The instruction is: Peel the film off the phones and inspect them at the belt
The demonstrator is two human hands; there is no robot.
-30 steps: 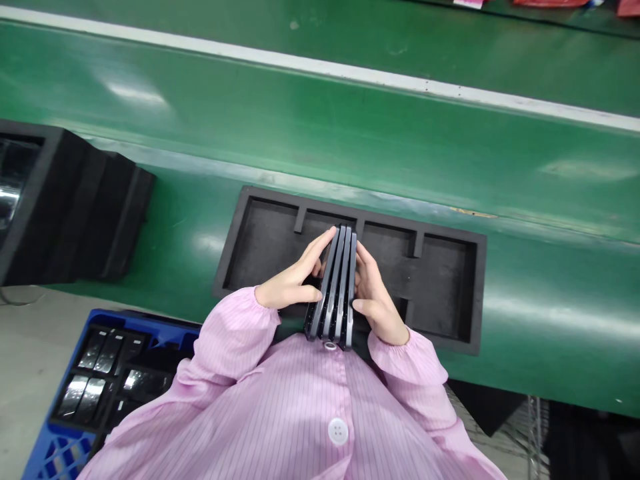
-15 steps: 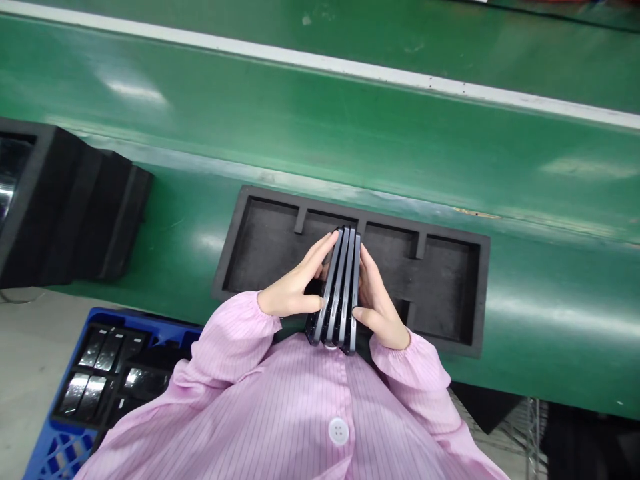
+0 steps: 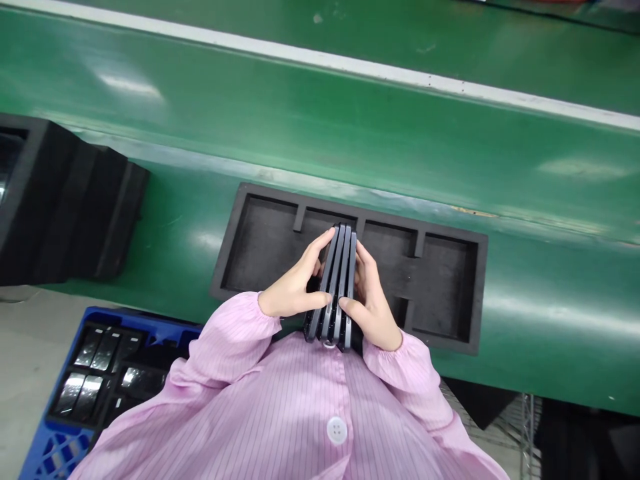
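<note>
Several smartphones (image 3: 337, 287) stand on edge side by side, squeezed into one stack between my two hands. My left hand (image 3: 300, 280) presses the stack from the left, fingers along the outer phone and thumb across the near edges. From the right, my right hand (image 3: 371, 293) clasps the same stack, its thumb resting on the edges close to the left thumb. The phones' upper ends lean over a black foam tray (image 3: 445, 287) with recessed compartments on the green bench. Their lower ends are close to my pink striped smock.
Stacked black foam trays (image 3: 65, 207) stand on the bench (image 3: 175, 220) at the left. Below, a blue crate (image 3: 55, 447) holds black trays with shiny dark phones. A wire rack (image 3: 527, 427) is under the bench at lower right. A white strip (image 3: 320, 57) crosses the bench's far part.
My right thumb has slid left across the phones' edges, nearer the left thumb. The phones are pressed closer together. The view has shifted slightly.
</note>
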